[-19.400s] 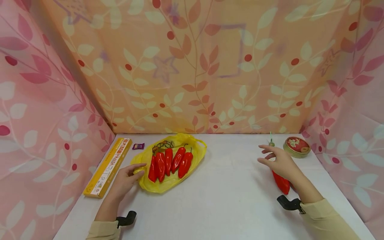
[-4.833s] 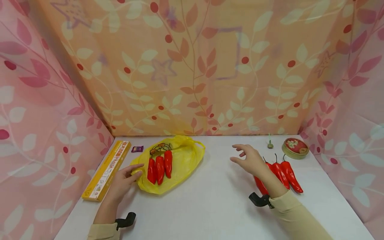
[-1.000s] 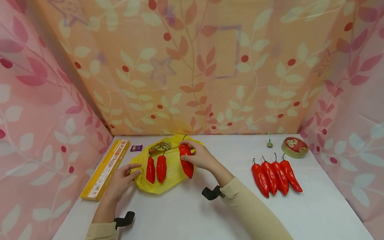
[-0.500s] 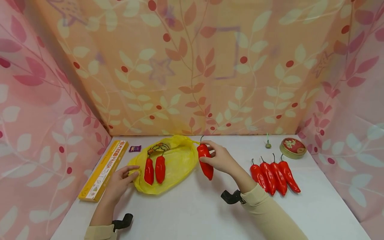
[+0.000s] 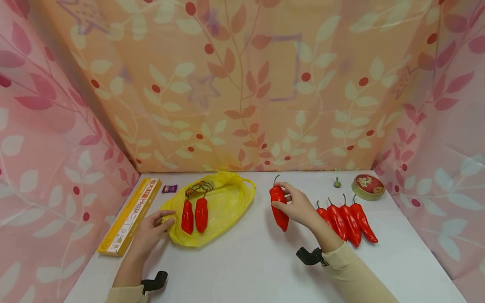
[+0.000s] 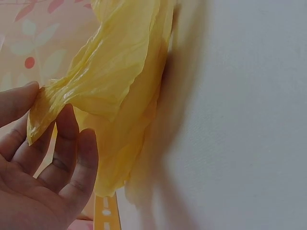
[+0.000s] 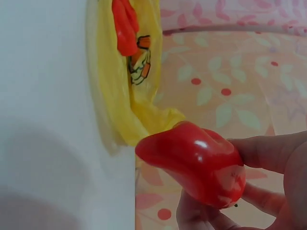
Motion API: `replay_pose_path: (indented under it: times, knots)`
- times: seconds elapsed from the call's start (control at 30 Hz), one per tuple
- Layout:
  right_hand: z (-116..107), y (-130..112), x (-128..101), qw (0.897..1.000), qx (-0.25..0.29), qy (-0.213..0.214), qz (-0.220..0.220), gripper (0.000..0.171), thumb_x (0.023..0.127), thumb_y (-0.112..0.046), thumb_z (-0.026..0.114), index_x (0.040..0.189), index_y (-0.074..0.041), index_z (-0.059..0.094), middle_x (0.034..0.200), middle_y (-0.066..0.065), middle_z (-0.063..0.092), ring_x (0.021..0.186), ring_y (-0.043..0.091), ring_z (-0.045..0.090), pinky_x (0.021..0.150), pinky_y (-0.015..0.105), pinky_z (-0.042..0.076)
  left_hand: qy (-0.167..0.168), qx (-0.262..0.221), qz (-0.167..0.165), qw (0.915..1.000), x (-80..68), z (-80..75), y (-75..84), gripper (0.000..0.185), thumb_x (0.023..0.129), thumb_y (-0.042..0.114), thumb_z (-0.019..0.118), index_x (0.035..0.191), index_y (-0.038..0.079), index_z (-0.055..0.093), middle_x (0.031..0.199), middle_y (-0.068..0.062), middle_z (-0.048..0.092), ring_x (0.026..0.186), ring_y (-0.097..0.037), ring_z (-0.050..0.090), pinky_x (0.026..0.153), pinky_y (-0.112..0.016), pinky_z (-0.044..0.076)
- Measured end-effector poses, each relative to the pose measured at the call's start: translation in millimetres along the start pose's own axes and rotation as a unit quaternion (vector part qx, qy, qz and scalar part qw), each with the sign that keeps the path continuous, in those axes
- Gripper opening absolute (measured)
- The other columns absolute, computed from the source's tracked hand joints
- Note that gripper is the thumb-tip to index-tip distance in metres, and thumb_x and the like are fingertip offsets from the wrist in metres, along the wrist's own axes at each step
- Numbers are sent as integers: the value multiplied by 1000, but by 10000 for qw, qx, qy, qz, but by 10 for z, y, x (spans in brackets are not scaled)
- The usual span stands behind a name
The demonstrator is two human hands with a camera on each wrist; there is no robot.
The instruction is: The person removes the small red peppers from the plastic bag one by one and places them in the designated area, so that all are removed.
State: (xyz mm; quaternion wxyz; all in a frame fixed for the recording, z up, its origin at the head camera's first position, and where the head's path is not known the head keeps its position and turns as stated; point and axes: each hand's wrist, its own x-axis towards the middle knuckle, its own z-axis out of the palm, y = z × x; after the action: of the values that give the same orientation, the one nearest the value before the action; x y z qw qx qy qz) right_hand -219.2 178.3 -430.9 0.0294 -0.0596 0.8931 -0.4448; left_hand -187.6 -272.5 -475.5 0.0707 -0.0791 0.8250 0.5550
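Note:
My right hand (image 5: pixel 297 206) grips a glossy red chili pepper (image 5: pixel 279 209) by its upper part, stem up, over the table between the bag and the row of peppers. In the right wrist view the pepper (image 7: pixel 192 160) sits between thumb and fingers. My left hand (image 5: pixel 151 229) pinches the near left edge of a yellow plastic bag (image 5: pixel 223 219); the left wrist view shows the gathered film (image 6: pixel 50 103) between thumb and fingers. Two red peppers (image 5: pixel 201 214) lie side by side on the bag. To the right, several red peppers (image 5: pixel 350 225) lie in a row, partly behind my right forearm.
A yellow pasta box (image 5: pixel 130 216) lies along the left table edge, with a small purple wrapped candy (image 5: pixel 169 189) beside it. At the back right are a round red-lidded tin (image 5: pixel 368 186) and a small green-stemmed item (image 5: pixel 337 181). Patterned curtains (image 5: pixel 242 84) enclose the table.
Over the last second my right hand has carried the pepper rightward off the bag. Since the oldest frame, peppers have gone from the bag to the right-hand row. My left hand stays at the bag edge.

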Motion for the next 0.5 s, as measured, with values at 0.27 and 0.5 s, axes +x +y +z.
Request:
replay_pose_path:
  times: [0.27, 0.5]
  knots:
    - [-86, 162, -120, 9995, -202, 141, 177, 60, 91, -27, 73, 146, -23, 49, 135, 16, 58, 115, 35, 58, 72, 40, 61, 69, -54, -4, 10000, 3, -6, -3, 44, 100, 36, 63, 139, 14, 59, 137, -13, 58, 100, -18, 59, 87, -22, 55]
    - [-151, 334, -241, 9986, -421, 312, 118, 59, 93, -29, 72, 146, -17, 50, 133, 19, 59, 110, 35, 60, 69, 38, 60, 58, -64, -25, 10000, -2, 0, 9, 46, 99, 37, 64, 139, 14, 59, 138, -12, 58, 102, -18, 59, 89, -23, 55]
